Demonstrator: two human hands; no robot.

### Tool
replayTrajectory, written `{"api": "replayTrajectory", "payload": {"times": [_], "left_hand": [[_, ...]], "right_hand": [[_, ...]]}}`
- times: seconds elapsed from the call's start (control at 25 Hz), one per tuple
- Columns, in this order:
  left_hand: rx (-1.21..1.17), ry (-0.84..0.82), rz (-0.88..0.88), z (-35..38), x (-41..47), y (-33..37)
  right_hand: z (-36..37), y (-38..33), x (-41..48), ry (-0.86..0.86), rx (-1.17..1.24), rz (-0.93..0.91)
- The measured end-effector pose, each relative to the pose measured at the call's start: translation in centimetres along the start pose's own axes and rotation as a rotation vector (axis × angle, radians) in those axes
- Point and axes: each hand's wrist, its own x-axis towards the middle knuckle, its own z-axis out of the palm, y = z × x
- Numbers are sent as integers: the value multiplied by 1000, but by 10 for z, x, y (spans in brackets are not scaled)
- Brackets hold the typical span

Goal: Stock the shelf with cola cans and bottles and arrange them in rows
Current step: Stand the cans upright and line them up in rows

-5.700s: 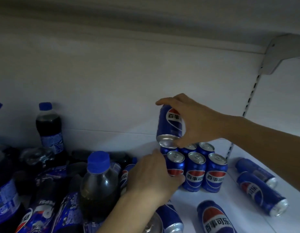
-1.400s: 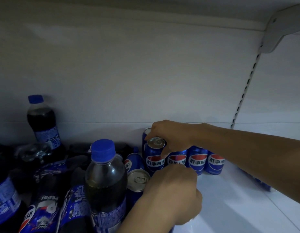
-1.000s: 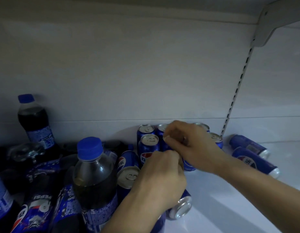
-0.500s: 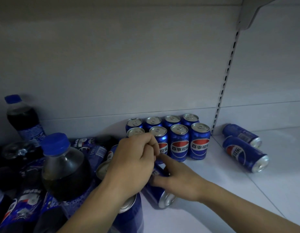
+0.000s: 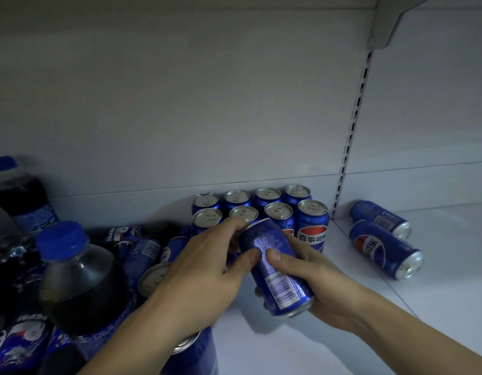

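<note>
The can [image 5: 272, 266] is now up off the shelf [image 5: 437, 307]. Half a second ago it lay on its side there, with only the right hand on it. Now both hands hold it in the air, just in front of the rows [image 5: 278, 211]. It is tilted, and one end points back at the person.

The right hand [image 5: 329, 288] is under the can. Its fingers curl round the can and its thumb lies on top. The left hand [image 5: 202, 274] grips the far end, and its thumb presses on the side, next to the right thumb.

The rows stand upright by the back wall, two rows of four. They look the same as before.

So one more can is likely on its way to the rows. It probably has to be turned upright next and set down in front, maybe to start a third row.

Two loose cans [image 5: 383, 250] lie on their sides to the right, apart from the rows. On the left is a heap of bottles [image 5: 72, 266] and cans, and most of them lie down. A lot of the job looks left to do.
</note>
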Motion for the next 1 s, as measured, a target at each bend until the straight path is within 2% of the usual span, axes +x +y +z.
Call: {"api": "replayTrajectory", "payload": {"times": [0.12,0.28,0.44,0.52,0.6,0.64,0.72,0.8,0.92,1.0], "left_hand": [[-53,74,10,-1,2,-1],[-164,137,5,-1,2,-3],[-464,-59,13,0,-1,6],[-466,-73,33,-1,0,6],[-376,-54,63,0,-1,5],[-285,-57,63,1,-2,4],[-144,-71,54,0,-5,5],[-139,-36,45,1,-2,4],[-277,154,90,-9,-4,12],[-132,122,151,-27,-11,20]], "right_hand": [[1,-2,1,38,-55,-31],[11,-2,-2,-40,242,-32],[17,-1,-1,-232,373,88],[17,2,2,-289,353,130],[15,6,2,-293,198,70],[14,7,1,-258,25,6],[17,6,0,-143,-332,-126],[15,7,1,-37,-531,-172],[9,7,-1,41,-630,-218],[-3,4,-3,89,-613,-237]]}}
